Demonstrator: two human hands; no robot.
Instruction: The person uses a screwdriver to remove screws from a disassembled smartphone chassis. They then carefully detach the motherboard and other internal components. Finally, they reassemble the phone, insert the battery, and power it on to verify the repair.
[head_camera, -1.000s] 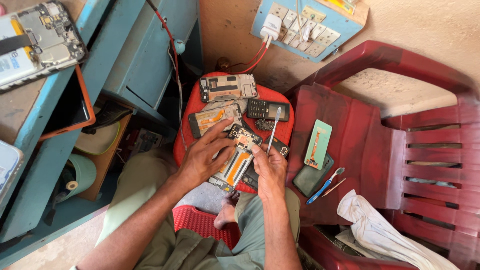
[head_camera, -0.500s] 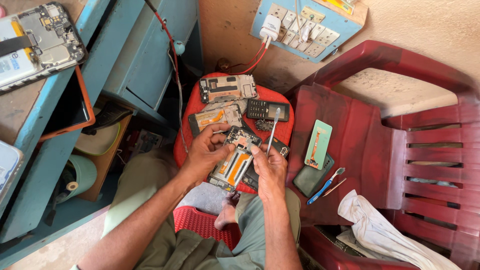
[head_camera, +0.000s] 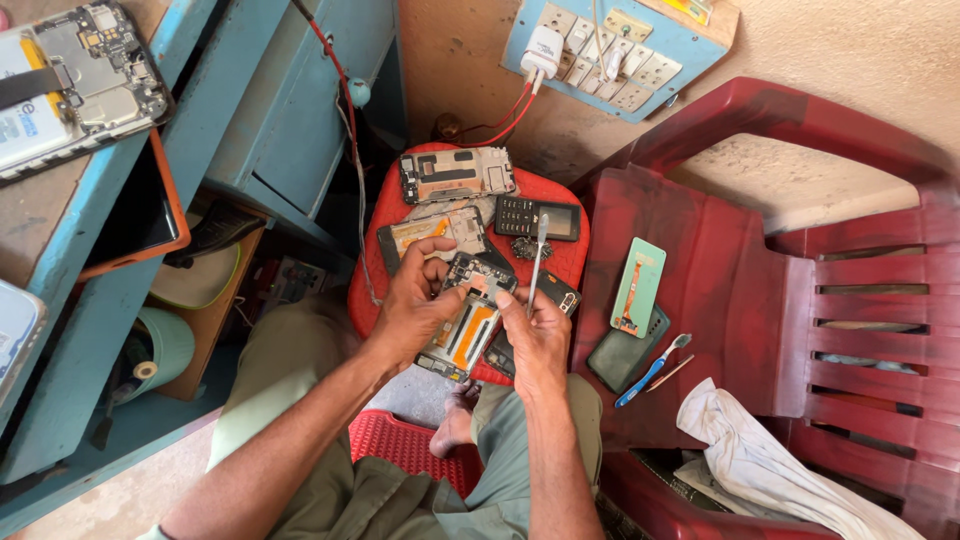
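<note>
An opened phone (head_camera: 462, 330) with its circuit board and orange parts bared lies on a red stool (head_camera: 395, 205). My left hand (head_camera: 415, 305) grips the phone's left edge, thumb and fingers pinching at its top. My right hand (head_camera: 535, 330) rests on the phone's right side and holds a thin screwdriver (head_camera: 537, 262) that points away from me. Beyond the hands lie a phone frame (head_camera: 455, 175), another opened phone (head_camera: 432, 232) and a black keypad phone (head_camera: 535, 217).
A red plastic chair (head_camera: 800, 300) on the right carries a green phone part (head_camera: 638, 285), a dark phone (head_camera: 625, 355), a blue toothbrush (head_camera: 650, 370) and a white cloth (head_camera: 770, 470). A blue bench (head_camera: 120, 270) on the left bears an opened phone (head_camera: 70, 85). A socket board (head_camera: 620, 50) hangs on the wall.
My left hand has shifted slightly up along the opened phone; the right hand and screwdriver stay about where they were.
</note>
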